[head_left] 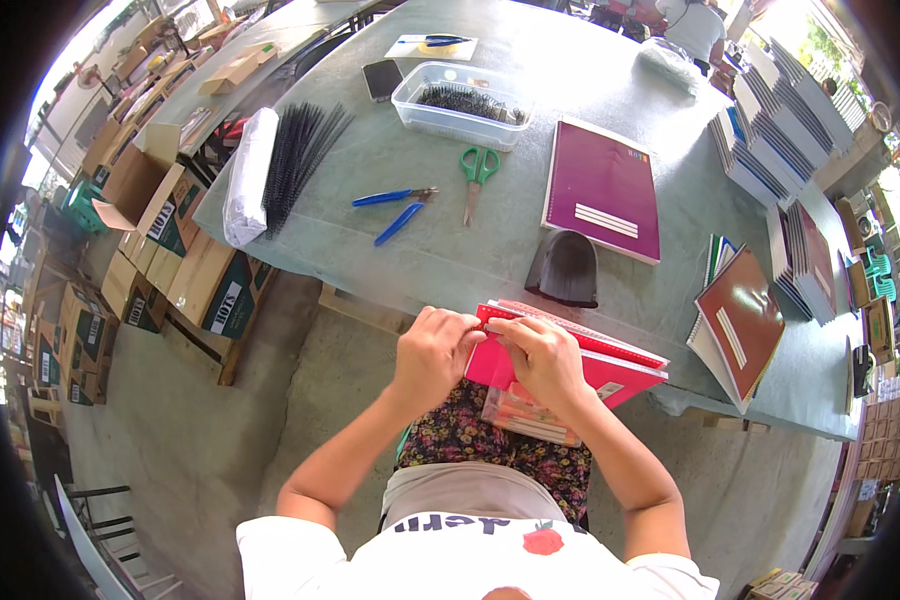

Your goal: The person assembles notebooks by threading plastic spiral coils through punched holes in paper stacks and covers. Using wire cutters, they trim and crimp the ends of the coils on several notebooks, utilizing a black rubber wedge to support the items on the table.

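A red notebook (625,372) with its covers partly apart is held over my lap at the table's near edge. The fingers of my left hand (432,350) are closed at its left end. Beside them, my right hand (542,352) pinches the same punched edge, its thumb and fingertips close to the left ones. Any wire between the fingertips is too small to make out. Across my lap, below the notebook, lies a clear plastic piece with orange print (530,415). A dark curved block (565,268) stands on the table just beyond the notebook.
On the table are blue-handled pliers (402,212), green scissors (473,182), a clear box (460,128) of black coils, a purple notebook (605,175) and long black spiral coils (300,165) beside a wrapped white bundle (250,180). Notebook stacks (785,125) rise at right; cartons (235,290) stand left.
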Motion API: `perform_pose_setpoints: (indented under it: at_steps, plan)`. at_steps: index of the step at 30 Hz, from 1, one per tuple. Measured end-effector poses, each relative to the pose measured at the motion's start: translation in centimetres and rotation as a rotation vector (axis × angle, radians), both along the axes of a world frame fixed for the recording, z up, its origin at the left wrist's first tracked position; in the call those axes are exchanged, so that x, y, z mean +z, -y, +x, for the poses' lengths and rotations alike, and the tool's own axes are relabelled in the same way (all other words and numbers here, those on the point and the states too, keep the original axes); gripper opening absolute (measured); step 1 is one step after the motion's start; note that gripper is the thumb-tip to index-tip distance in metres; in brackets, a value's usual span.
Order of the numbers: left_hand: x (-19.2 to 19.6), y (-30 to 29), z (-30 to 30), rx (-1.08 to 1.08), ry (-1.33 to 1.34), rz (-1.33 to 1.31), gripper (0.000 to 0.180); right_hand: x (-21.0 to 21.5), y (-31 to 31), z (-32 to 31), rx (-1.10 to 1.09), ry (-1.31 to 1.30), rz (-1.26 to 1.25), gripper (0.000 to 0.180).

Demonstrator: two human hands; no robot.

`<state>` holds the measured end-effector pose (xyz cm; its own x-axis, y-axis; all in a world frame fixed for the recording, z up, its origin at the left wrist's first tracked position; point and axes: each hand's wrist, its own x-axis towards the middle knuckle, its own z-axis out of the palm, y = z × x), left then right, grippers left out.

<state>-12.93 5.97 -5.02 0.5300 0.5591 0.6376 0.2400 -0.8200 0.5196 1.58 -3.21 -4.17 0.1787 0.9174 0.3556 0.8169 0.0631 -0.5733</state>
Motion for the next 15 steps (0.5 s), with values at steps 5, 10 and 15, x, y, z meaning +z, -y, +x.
perform_pose_setpoints:
  at_steps: [5, 10, 15]
  plan:
    - [1.8, -1.8, -1.2, -0.307, -0.498, -0.688, 0.011, 0.2, 0.9, 0.4, 0.079, 0.086, 0.095, 0.011]
    - [-0.9, -1.2, -0.8, -0.107, -0.028, -0.176, 0.015, 0.1, 0.0, -0.2, 0.106, 0.186, 0.073, 0.018]
    - [2.4, -4.2, -2.9, -0.335, -0.418, -0.671, 0.022, 0.1, 0.5, 0.4, 0.020, 0.261, -0.098, 0.017]
